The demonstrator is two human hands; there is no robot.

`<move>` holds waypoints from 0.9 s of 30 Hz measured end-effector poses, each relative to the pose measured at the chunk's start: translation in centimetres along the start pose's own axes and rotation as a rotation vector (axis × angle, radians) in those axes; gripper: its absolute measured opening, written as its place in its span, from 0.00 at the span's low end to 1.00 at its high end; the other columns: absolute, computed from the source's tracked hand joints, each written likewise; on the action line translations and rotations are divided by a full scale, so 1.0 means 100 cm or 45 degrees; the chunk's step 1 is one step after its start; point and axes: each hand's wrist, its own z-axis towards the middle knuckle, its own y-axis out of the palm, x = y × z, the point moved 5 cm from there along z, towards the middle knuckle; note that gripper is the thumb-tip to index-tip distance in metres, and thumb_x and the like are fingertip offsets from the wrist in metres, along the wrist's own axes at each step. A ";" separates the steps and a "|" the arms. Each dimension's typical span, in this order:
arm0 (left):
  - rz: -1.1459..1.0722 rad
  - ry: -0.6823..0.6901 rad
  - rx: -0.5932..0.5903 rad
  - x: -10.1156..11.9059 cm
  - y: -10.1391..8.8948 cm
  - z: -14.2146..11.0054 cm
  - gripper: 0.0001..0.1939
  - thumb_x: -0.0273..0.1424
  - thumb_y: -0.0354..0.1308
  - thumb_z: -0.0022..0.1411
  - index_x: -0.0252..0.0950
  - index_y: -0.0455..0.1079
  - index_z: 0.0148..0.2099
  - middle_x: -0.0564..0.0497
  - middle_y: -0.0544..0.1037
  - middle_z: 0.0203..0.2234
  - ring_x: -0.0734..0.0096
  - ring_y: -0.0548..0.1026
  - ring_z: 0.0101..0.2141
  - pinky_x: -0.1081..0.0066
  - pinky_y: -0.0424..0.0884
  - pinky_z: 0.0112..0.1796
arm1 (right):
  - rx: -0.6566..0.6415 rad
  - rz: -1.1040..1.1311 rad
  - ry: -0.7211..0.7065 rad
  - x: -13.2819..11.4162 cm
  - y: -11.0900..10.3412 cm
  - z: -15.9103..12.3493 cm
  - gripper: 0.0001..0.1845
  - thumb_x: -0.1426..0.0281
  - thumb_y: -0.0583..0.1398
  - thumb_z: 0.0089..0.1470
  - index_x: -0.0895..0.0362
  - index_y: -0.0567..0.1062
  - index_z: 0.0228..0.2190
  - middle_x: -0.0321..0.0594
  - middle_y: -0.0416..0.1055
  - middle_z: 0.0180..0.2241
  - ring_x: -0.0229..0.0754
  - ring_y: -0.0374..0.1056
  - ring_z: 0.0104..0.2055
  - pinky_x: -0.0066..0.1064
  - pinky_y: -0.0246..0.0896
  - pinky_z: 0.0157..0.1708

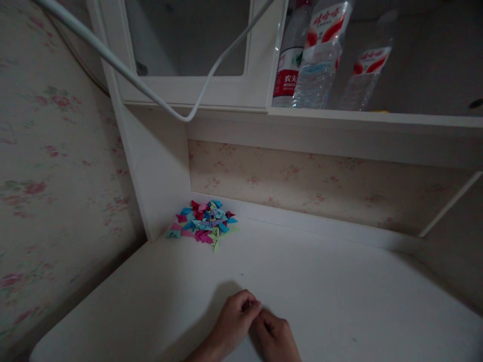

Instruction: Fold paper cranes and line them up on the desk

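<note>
My left hand (236,318) and my right hand (274,334) meet low in the view, just above the white desk (324,281). Both are closed, with thumbs and fingertips pinched together and touching each other. Whatever lies between the fingertips is hidden or too small to make out. Farther back, in the desk's left corner, lies a loose pile of small folded paper pieces (206,221) in blue, pink, red, purple and light green. Neither hand touches that pile.
A white shelf (373,120) overhangs the desk's back and carries several clear plastic bottles (317,65). In front of the glass-fronted cabinet (196,93) hangs a bent white tube (151,100). Flowered wallpaper (64,191) covers the wall at left.
</note>
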 end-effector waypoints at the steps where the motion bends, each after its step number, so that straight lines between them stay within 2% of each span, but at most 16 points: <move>1: -0.010 -0.003 -0.004 0.000 0.001 0.000 0.10 0.35 0.54 0.57 0.33 0.69 0.29 0.54 0.69 0.21 0.73 0.66 0.27 0.75 0.60 0.28 | 0.002 0.003 0.001 0.002 0.000 0.000 0.26 0.54 0.48 0.57 0.59 0.73 0.21 0.38 0.69 0.21 0.41 0.65 0.26 0.25 0.56 0.25; 9: 0.030 -0.031 -0.019 -0.004 0.002 0.003 0.11 0.35 0.57 0.54 0.34 0.65 0.24 0.56 0.66 0.19 0.74 0.64 0.25 0.75 0.59 0.27 | -0.004 0.037 -0.077 0.001 0.003 -0.001 0.30 0.50 0.48 0.57 0.59 0.77 0.25 0.40 0.74 0.24 0.43 0.68 0.28 0.25 0.59 0.27; 15: 0.022 -0.030 -0.031 -0.004 0.001 0.001 0.14 0.38 0.57 0.54 0.34 0.64 0.24 0.57 0.63 0.18 0.75 0.62 0.24 0.75 0.57 0.26 | -0.060 0.055 -0.034 -0.008 -0.003 -0.001 0.26 0.54 0.50 0.56 0.59 0.78 0.27 0.40 0.74 0.25 0.44 0.69 0.30 0.26 0.61 0.29; 21: 0.031 -0.031 -0.042 0.004 0.001 0.000 0.14 0.39 0.56 0.54 0.34 0.64 0.24 0.57 0.63 0.18 0.75 0.62 0.24 0.75 0.57 0.26 | -0.056 0.100 0.013 -0.013 -0.006 -0.004 0.23 0.56 0.51 0.57 0.59 0.77 0.27 0.38 0.73 0.25 0.40 0.66 0.28 0.25 0.58 0.27; 27: 0.045 -0.019 -0.027 0.003 0.001 0.000 0.14 0.39 0.55 0.55 0.34 0.65 0.24 0.57 0.64 0.18 0.75 0.62 0.24 0.74 0.57 0.26 | -0.017 0.097 -0.023 -0.016 -0.007 -0.008 0.22 0.57 0.51 0.57 0.59 0.74 0.24 0.36 0.70 0.23 0.39 0.63 0.27 0.24 0.56 0.26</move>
